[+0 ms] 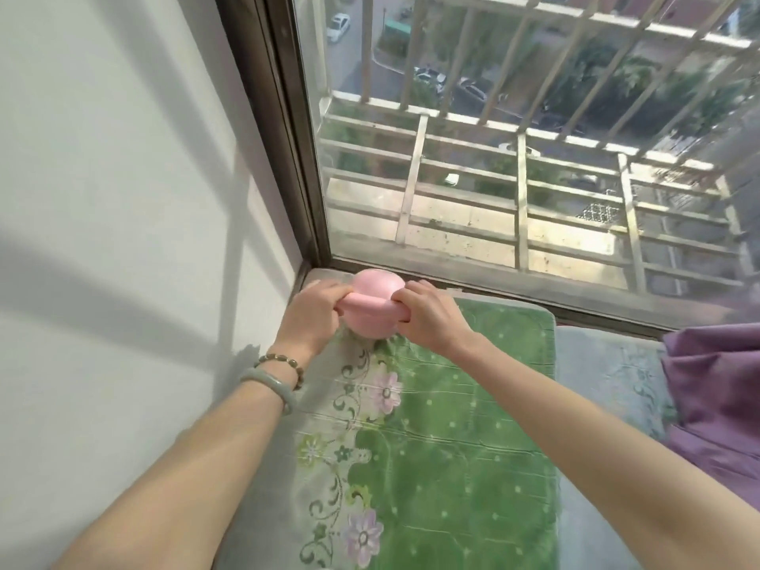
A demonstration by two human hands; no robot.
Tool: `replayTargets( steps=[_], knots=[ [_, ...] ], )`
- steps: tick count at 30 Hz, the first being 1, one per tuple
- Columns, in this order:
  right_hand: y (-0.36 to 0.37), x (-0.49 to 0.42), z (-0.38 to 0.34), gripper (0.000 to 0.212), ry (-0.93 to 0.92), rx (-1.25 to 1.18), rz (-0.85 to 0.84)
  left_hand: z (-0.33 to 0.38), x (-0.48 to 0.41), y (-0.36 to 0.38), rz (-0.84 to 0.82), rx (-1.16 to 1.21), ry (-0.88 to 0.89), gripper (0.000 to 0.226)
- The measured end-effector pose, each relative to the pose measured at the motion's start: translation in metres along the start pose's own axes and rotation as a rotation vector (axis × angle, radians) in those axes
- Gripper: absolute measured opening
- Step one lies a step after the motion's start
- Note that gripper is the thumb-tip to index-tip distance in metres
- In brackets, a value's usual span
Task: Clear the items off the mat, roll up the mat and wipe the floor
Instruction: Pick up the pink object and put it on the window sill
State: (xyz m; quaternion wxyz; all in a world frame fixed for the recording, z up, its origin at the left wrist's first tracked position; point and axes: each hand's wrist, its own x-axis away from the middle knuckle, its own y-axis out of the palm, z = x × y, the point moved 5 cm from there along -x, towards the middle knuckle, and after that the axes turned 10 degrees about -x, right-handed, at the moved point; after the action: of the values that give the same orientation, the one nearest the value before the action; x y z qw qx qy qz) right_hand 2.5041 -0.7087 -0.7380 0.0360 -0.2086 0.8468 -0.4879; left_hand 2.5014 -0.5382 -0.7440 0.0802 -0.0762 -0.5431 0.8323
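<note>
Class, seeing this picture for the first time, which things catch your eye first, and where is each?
First comes the rounded pink plastic object, gripped by the left hand and right hand in the far corner beside the white wall. Nearer lies the green flowered mat, with a purple cloth bunched at the right edge. Beyond the dark-framed window, pale metal bars frame a street far below.

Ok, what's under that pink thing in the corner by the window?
The green floral mat lies beneath the pink object, which the left hand and right hand grip at its sides. Its underside is hidden, so I cannot tell whether it touches the mat.
</note>
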Motion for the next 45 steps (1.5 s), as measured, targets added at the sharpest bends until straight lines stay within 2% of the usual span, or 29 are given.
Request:
replayTargets(
  steps=[2, 6, 12, 16, 22, 25, 28, 30, 31, 33, 34, 36, 40, 43, 45],
  knots=[
    [0.006, 0.006, 0.002, 0.027, -0.013, -0.027, 0.002, -0.001, 0.014, 0.006, 0.009, -0.001, 0.014, 0.036],
    [0.025, 0.028, -0.006, 0.023, -0.127, -0.071, -0.072, -0.004, 0.049, 0.015, -0.080, -0.031, 0.036, 0.043],
    [0.071, 0.071, -0.009, 0.030, -0.228, -0.070, -0.116, -0.009, 0.101, 0.032, -0.193, -0.047, 0.041, 0.036],
    [0.103, 0.102, -0.004, 0.020, -0.327, -0.021, -0.186, -0.015, 0.124, 0.056, -0.274, -0.124, 0.182, 0.032],
    [0.135, 0.128, 0.006, 0.037, -0.430, 0.126, -0.330, -0.030, 0.138, 0.083, -0.313, -0.247, 0.329, 0.025],
    [0.144, 0.136, 0.007, 0.050, -0.419, 0.181, -0.374, -0.036, 0.148, 0.090, -0.284, -0.319, 0.394, 0.035],
    [0.146, 0.141, 0.010, 0.058, -0.381, 0.199, -0.410, -0.037, 0.162, 0.093, -0.331, -0.408, 0.413, 0.052],
    [0.141, 0.145, 0.005, 0.061, -0.288, 0.151, -0.484, -0.030, 0.170, 0.085, -0.528, -0.462, 0.346, 0.068],
    [0.132, 0.146, -0.003, 0.063, -0.197, 0.084, -0.514, -0.028, 0.174, 0.080, -0.687, -0.487, 0.290, 0.069],
    [0.104, 0.149, -0.018, 0.072, 0.099, -0.079, -0.538, -0.021, 0.179, 0.059, -0.987, -0.523, 0.143, 0.060],
    [0.085, 0.151, -0.029, 0.074, 0.235, -0.166, -0.527, -0.015, 0.179, 0.043, -1.071, -0.504, 0.079, 0.058],
    [0.037, 0.153, -0.056, 0.068, 0.391, -0.331, -0.451, 0.007, 0.177, -0.001, -1.123, -0.427, -0.018, 0.057],
    [-0.084, 0.179, -0.097, 0.052, 0.583, -0.657, -0.350, 0.078, 0.158, -0.114, -0.912, -0.111, -0.130, 0.046],
    [-0.195, 0.213, -0.122, 0.052, 0.650, -0.870, -0.114, 0.154, 0.135, -0.216, -0.651, 0.181, -0.158, 0.041],
    [-0.270, 0.241, -0.142, 0.053, 0.641, -0.945, 0.038, 0.207, 0.119, -0.286, -0.542, 0.418, -0.214, 0.040]
  ],
)
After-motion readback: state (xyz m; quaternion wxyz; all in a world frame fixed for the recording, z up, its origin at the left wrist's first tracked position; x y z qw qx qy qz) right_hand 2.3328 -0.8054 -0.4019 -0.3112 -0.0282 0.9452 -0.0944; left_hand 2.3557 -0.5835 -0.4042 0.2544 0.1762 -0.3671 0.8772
